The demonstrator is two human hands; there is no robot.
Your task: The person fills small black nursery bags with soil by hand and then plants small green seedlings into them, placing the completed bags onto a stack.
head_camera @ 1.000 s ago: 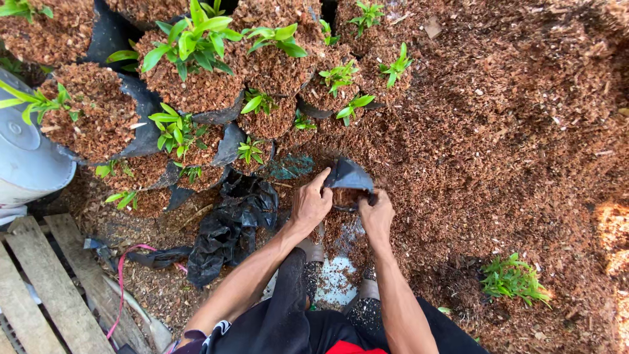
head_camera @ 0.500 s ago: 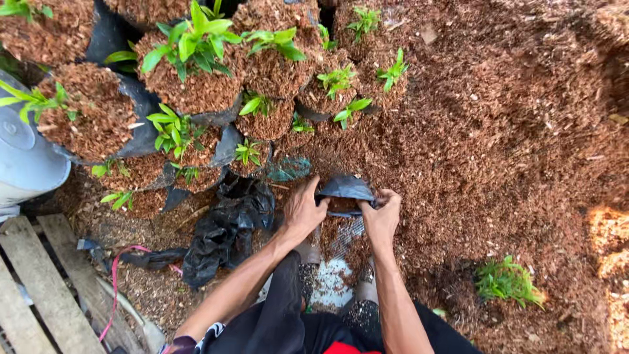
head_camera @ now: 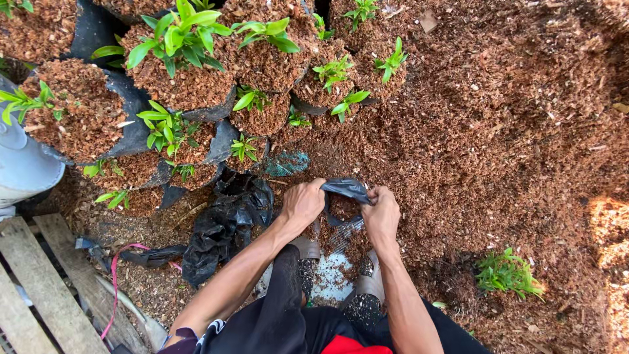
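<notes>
Both hands hold a small black plastic grow bag (head_camera: 343, 190) low in the middle of the view, over reddish-brown coconut husk mulch (head_camera: 498, 131). My left hand (head_camera: 303, 202) grips the bag's left rim. My right hand (head_camera: 382, 211) pinches the right rim. The bag's mouth is pulled apart between them, and brown husk shows inside it. Below the hands lie my knees in black trousers and a pale sack (head_camera: 327, 275) sprinkled with husk.
Several filled black bags with green seedlings (head_camera: 183, 39) stand in rows at the top left. A heap of empty black bags (head_camera: 226, 226) lies left of my hands. A grey container (head_camera: 19, 164) and wooden pallet (head_camera: 46, 288) sit at the left edge. A loose seedling (head_camera: 508, 272) lies lower right.
The bag was held folded and higher up; my hands have lowered it toward me and spread its mouth wide.
</notes>
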